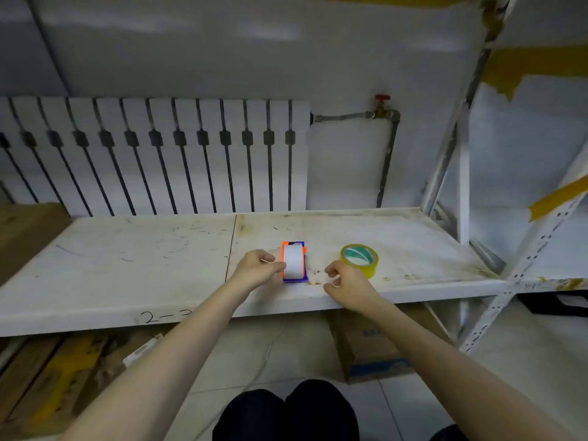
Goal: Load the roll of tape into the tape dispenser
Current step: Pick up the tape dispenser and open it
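- Judging by its look, the roll of tape (pixel 360 260) should be light and stiff, a hollow ring that keeps its shape when pinched; its glossy outer wrap is likely slick, so the safest hold would be thumb inside the core and fingers on the outer wall
- Lying flat on the shelf (pixel 127 265), the roll sits just beyond and to the outside of the right hand (pixel 345 283), near it but not touching
- Right grip: fingers curled and loosely parted, holding nothing
- Yellow translucent tape with a white core printed in green; the free end cannot be made out
- The tape dispenser (pixel 294 261) stands between the two hands, touching the fingertips of the left hand (pixel 258 268) and apart from the right
- Left grip: thumb and fingers pinched against the dispenser's orange side; whether it truly clamps the body or merely steadies it I cannot tell
- Dispenser looks like hard plastic, orange frame on a blue-purple base, with a white face on top; probably light enough to slide, so bracing it from the left grip seems wise
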`<state>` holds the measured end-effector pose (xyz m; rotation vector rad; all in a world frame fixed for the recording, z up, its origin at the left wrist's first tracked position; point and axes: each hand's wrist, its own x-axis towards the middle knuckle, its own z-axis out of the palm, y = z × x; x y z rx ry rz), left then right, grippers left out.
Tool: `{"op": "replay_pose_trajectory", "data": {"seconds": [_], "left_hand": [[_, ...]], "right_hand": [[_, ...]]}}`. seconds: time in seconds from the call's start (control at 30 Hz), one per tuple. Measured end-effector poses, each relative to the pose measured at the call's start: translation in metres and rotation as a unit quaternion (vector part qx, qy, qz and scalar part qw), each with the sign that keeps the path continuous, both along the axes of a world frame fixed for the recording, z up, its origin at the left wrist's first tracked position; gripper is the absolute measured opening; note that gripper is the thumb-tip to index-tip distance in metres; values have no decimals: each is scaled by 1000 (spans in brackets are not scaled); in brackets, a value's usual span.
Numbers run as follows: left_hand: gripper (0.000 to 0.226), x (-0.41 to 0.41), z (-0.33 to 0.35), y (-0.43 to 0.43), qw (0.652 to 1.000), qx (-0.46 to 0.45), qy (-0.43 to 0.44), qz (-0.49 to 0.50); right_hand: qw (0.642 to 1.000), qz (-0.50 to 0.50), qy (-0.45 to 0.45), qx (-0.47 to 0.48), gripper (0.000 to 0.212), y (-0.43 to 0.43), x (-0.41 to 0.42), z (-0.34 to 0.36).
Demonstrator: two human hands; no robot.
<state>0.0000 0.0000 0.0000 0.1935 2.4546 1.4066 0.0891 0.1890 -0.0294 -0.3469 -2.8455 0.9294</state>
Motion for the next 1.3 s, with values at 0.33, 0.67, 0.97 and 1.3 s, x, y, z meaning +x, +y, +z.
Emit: {"op": "replay_pose_trajectory", "data": {"seconds": [0.33,0.67,0.97,1.3], "left_hand": [[30,-31,-32,38,997,45,-28,48],[13,-25,2,54,967,213,-104,95],[9,-21,22,49,975,207,-53,66],[5,14,35,55,978,206,-6,-27]], "right_hand": [[999,22,-23,0,34,-10,-42,-49],[997,62,37,24,28,-3,-30,-59],[979,-18,145,-140,29,-7,-17,-19],[964,-56,216,-146,23,-13,-13,11]]}}
